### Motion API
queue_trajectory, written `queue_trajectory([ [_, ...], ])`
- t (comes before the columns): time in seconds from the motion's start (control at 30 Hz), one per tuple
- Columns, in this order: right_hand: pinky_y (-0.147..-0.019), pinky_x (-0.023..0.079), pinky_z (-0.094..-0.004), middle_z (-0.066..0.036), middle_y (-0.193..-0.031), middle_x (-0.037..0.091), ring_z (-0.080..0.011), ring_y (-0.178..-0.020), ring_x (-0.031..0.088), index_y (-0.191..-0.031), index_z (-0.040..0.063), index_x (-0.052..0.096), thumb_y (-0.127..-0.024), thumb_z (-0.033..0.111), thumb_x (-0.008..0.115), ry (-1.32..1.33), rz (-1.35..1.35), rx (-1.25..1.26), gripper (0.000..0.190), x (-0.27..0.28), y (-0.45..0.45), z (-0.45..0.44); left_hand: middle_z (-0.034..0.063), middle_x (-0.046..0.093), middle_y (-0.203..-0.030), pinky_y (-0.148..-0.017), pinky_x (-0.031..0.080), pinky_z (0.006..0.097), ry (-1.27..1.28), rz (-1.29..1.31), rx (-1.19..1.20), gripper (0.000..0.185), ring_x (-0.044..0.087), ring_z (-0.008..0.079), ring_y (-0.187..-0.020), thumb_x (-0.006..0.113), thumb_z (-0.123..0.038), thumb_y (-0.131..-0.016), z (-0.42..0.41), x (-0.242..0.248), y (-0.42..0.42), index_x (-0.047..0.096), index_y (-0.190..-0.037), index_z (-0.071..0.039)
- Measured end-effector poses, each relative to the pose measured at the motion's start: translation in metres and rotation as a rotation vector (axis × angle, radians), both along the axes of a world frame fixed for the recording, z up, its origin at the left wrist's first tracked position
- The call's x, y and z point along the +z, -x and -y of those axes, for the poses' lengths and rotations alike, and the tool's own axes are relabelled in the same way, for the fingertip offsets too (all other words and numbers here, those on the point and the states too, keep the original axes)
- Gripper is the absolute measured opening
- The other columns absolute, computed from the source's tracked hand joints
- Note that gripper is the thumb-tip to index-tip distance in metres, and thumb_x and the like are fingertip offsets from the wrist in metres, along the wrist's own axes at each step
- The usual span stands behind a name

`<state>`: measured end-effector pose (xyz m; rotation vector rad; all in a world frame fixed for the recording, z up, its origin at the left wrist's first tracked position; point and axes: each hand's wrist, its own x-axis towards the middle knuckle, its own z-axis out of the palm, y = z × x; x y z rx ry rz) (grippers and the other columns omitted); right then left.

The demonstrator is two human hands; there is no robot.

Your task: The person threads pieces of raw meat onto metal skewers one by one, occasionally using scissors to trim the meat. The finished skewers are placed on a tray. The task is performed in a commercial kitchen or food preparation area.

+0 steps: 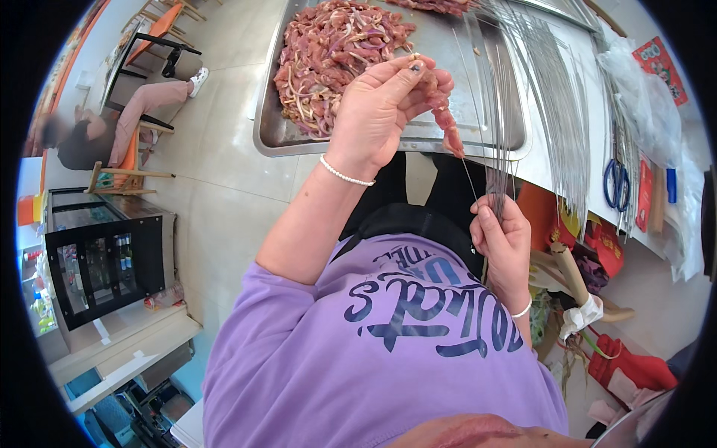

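My left hand [392, 92] pinches raw meat at the upper end of a thin metal skewer, with thumb and fingertips together. Below those fingers, a strip of threaded meat [446, 126] runs down the skewer. The bare lower part of that skewer reaches my right hand [501, 235], which grips a bundle of metal skewers [496, 151] pointing away from me. Under my left hand lies a steel tray [448, 61]. Raw meat pieces mixed with sliced red onion [341, 56] are heaped on its left side. More meat [434, 4] lies at its far edge, partly cut off.
Many loose metal skewers [554, 106] lie on the white table right of the tray. Blue-handled scissors [617, 185] and a clear plastic bag [644, 89] are farther right. A person [101, 131] sits at left, near a black glass-fronted cabinet [106, 269]. A wooden stool [571, 269] stands at right.
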<state>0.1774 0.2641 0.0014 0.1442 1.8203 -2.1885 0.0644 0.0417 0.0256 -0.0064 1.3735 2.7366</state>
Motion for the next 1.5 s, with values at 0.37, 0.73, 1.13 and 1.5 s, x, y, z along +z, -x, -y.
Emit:
queue_trajectory([
  [0.37,-0.045,0.024,-0.0180,0.001,-0.066,0.055,-0.0012,-0.051,0.037,-0.102,0.003,0.060,-0.103,0.013,0.054,0.089,0.020,-0.017,0.011,0.000,0.010,0.003,0.0174,0.069,-0.110,-0.088,0.057,0.0354,-0.090,0.064,-0.154,0.028,0.069,0.0277,-0.106,0.059,-0.014,-0.101,-0.015,0.001,-0.009,0.061,-0.121,0.004],
  [0.73,-0.044,0.022,-0.0186,0.000,-0.066,0.055,-0.0008,-0.049,0.033,-0.104,0.004,0.060,-0.103,0.014,0.055,0.164,0.005,-0.025,0.012,0.005,0.012,0.003,0.0154,0.071,-0.106,-0.091,0.057,0.0359,-0.059,0.061,-0.186,0.025,0.070,0.0247,-0.102,0.059,-0.016,-0.101,-0.022,0.008,-0.016,0.063,-0.118,0.002],
  [1.13,-0.045,0.025,-0.0181,0.000,-0.066,0.054,-0.0018,-0.050,0.035,-0.104,0.002,0.060,-0.103,0.015,0.055,0.124,-0.025,-0.021,0.014,0.015,0.015,0.006,0.0102,0.072,-0.100,-0.088,0.058,0.0338,-0.127,0.066,-0.180,0.023,0.070,0.0167,-0.092,0.062,-0.015,-0.100,-0.027,0.010,-0.019,0.065,-0.113,0.004],
  [1.5,-0.045,0.024,-0.0178,0.000,-0.066,0.054,-0.0015,-0.050,0.035,-0.105,0.003,0.060,-0.103,0.014,0.055,0.156,-0.010,0.006,0.012,0.016,0.017,0.009,0.0078,0.072,-0.094,-0.090,0.057,0.0347,-0.054,0.026,-0.187,0.024,0.071,0.0197,-0.094,0.062,-0.018,-0.100,-0.026,0.006,-0.021,0.066,-0.113,0.002],
])
